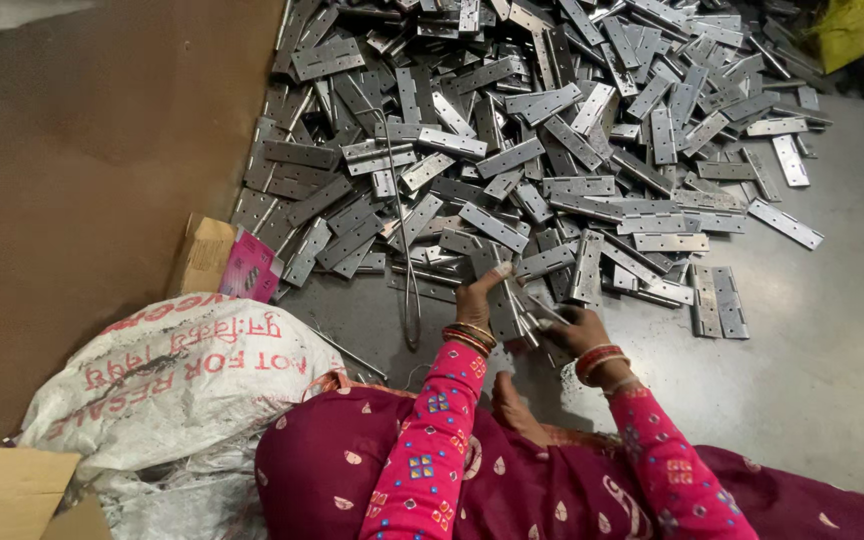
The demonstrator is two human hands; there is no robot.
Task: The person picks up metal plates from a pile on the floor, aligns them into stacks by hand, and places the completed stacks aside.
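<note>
Across the grey floor (832,380) spreads a broad heap of metal hinges (552,130), flat steel leaves with screw holes, lying crosswise over one another from the top edge of the view down toward the person's hands. Left of the heap stands a brown wall (82,170), meeting the floor along the heap's edge. At the lower left a white woven sack (182,380) with red print lies bunched, with a corner of plain cardboard (2,495) just beside it at the frame's bottom. Between the sack and the heap sits a small cardboard box (207,255) with a pink packet (252,268) against it. A bent steel wire (407,250) runs down through the heap's near edge. At the upper right corner shows a yellow bag (857,28).

The person's lap, in maroon cloth, fills the bottom. Both arms wear pink sleeves and red bangles. The left hand (477,295) is closed on a hinge (505,308) held upright at the near edge of the heap, thumb raised along it. The right hand (574,328) grips the same hinge from the other side, fingers curled around its lower end, just above the floor.
</note>
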